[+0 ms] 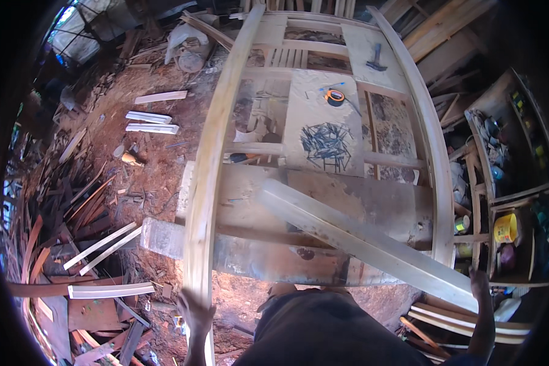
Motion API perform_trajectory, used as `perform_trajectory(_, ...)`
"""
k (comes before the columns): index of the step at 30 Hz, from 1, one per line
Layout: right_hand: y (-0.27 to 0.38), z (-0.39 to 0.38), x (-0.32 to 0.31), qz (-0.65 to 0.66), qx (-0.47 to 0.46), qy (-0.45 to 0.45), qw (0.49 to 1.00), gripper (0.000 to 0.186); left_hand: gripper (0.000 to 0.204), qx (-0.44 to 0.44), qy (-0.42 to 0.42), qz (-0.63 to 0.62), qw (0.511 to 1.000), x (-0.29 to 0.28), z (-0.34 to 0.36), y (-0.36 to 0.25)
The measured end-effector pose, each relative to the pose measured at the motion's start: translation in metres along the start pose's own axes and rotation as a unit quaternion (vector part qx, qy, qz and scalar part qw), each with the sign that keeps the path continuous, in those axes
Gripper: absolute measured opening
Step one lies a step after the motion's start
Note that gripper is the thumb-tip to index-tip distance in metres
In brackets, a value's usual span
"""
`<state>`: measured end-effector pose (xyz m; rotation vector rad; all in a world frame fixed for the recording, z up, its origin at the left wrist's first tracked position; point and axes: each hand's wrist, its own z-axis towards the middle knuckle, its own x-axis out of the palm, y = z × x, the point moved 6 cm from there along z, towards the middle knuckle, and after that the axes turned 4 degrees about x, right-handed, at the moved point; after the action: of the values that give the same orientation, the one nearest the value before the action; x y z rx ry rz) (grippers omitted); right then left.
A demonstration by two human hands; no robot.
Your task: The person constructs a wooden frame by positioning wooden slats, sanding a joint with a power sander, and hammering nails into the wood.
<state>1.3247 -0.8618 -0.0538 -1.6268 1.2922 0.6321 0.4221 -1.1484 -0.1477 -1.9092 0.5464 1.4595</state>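
A long pale timber (221,128) runs lengthwise along the left side of the workbench, and my left hand (195,312) is closed around its near end. My right hand (480,285) grips the near end of another squared timber (366,235), which slants up to the left across the bench. Its far end looks slightly blurred. A matching long timber (418,104) lies along the right side. Between the two long pieces, a pile of nails (326,145) sits on a board, with an orange and black tape measure (334,97) beyond it. Farther off lies a hammer (377,59).
Shelves (500,198) holding tins and a yellow tub (505,228) stand at the right. Offcuts (91,219) heap up at the left, and short pale strips (152,117) lie on the reddish floor. More planks (470,320) are stacked at the lower right.
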Motion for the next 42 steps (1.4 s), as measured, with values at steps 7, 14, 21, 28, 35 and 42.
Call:
perform_trajectory(7,0.007,-0.003,-0.025,0.010,0.016,-0.053,0.998,0.054,0.114,0.087,-0.052,-0.025,0.995,-0.007,0.007,0.072)
perform_trajectory(14,0.020,-0.026,-0.033,0.042,0.065,-0.040,0.996,0.050,0.104,0.219,-0.056,0.034,0.974,-0.016,0.172,0.015)
perform_trajectory(21,0.037,-0.072,-0.043,0.075,0.125,-0.080,0.986,0.065,0.115,0.093,-0.036,-0.018,0.995,0.010,0.323,-0.111)
perform_trajectory(28,0.052,-0.097,-0.064,0.095,0.079,-0.188,0.974,0.043,0.111,0.059,-0.076,0.073,0.993,0.021,0.305,-0.193)
perform_trajectory(35,0.068,-0.056,-0.105,0.151,-0.022,-0.300,0.942,0.053,0.080,0.655,0.030,-0.147,0.741,0.031,0.069,-0.448)
perform_trajectory(42,0.053,-0.016,-0.100,0.198,-0.132,-0.376,0.896,0.056,0.084,0.570,0.171,0.042,0.803,0.011,0.053,-0.473)
